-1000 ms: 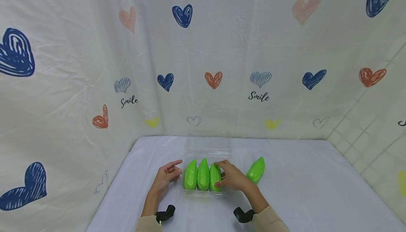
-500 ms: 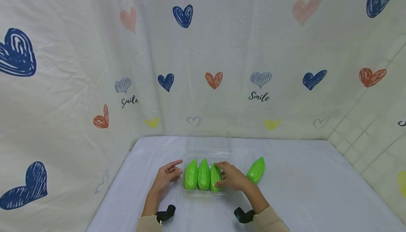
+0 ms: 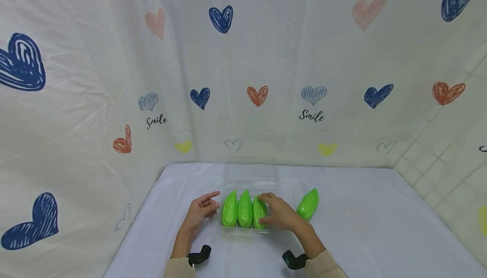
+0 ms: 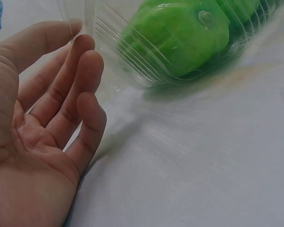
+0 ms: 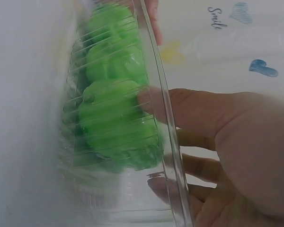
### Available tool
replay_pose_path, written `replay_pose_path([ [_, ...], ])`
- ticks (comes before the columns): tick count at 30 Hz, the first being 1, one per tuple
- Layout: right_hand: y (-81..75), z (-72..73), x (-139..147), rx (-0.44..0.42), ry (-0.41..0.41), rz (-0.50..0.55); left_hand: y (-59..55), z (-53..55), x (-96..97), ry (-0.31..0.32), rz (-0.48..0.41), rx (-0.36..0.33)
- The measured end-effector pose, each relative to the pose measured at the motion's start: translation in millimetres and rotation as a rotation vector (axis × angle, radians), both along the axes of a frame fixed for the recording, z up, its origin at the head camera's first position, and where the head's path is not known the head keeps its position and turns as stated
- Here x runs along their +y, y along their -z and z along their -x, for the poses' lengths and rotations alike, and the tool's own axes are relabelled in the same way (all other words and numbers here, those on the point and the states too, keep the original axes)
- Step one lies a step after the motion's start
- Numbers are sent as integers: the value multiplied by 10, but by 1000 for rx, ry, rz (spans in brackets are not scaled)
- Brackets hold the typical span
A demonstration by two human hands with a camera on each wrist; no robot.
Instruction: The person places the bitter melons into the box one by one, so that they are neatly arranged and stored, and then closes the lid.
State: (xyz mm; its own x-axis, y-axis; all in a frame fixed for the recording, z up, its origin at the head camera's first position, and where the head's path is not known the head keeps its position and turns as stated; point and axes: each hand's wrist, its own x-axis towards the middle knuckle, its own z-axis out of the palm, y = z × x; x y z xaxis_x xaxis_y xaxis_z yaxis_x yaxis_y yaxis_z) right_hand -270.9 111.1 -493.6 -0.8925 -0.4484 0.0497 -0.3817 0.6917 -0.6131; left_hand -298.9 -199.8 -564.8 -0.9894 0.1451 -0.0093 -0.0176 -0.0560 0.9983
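Three bright green, ribbed, pointed gourds lie side by side in a clear plastic box (image 3: pixel 247 230). Around the rightmost gourd (image 3: pixel 259 213), my right hand (image 3: pixel 280 213) curves, thumb at its near end and fingers at its far end; the right wrist view shows the thumb over the box's rim against that gourd (image 5: pixel 116 118). The left gourd (image 3: pixel 229 210) and middle gourd (image 3: pixel 244 210) are untouched. My left hand (image 3: pixel 201 211) stays at the box's left side, fingers loosely bent; in the left wrist view its thumb and fingertips (image 4: pixel 90 61) reach the clear rim.
The box's clear lid (image 3: pixel 250 172) stands raised at the back. Another green gourd (image 3: pixel 307 204) lies outside on the white tablecloth (image 3: pixel 373 223), right of my right hand. Behind the table hangs a white curtain (image 3: pixel 266 58) printed with hearts.
The head view has shifted very slightly. Both hands, the box and the gourds keep their places.
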Motion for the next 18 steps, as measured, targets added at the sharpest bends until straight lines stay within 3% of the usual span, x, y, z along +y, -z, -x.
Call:
replay_pose_path([
  [5,-1,-12,33,19,-6,40,-1,3,1,-10,1,-5],
  [18,29,-39,277,87,86,337,17,9,-18,13,-5,-2],
])
